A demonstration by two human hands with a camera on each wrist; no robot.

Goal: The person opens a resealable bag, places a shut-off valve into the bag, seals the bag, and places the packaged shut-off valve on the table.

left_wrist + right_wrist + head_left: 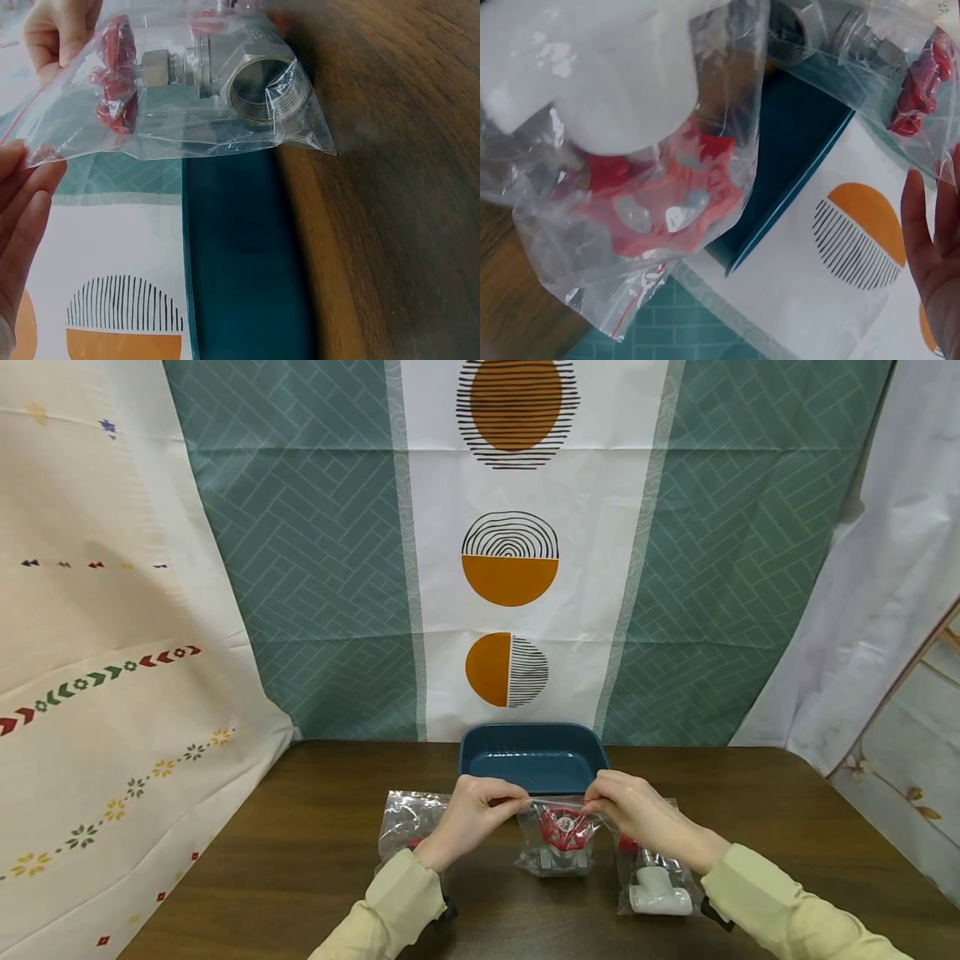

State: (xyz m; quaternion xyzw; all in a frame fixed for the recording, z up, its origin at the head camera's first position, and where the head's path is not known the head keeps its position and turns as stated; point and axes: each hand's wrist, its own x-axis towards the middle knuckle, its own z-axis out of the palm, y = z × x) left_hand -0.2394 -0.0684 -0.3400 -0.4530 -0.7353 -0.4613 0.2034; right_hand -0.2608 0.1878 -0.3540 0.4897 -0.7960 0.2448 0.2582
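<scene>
Between the hands hangs a clear zip bag [529,855], its top edge stretched out. Inside it is a metal valve [262,86] with a red handwheel [563,828]; the valve's threaded opening shows in the left wrist view. My left hand [474,817] pinches the bag's top edge at the left. At the right end of that edge, my right hand [643,812] pinches the plastic. Whether the bag's bottom touches the table I cannot tell. Under my right forearm lies another bag holding a white pipe tee [658,892] and a red handwheel [675,202].
A dark blue tray [534,735] stands behind the hands at the table's far edge. Another clear bag [408,814] with something red in it lies beside the left wrist, partly hidden. Patterned curtains [315,568] hang behind the brown wooden table [247,852].
</scene>
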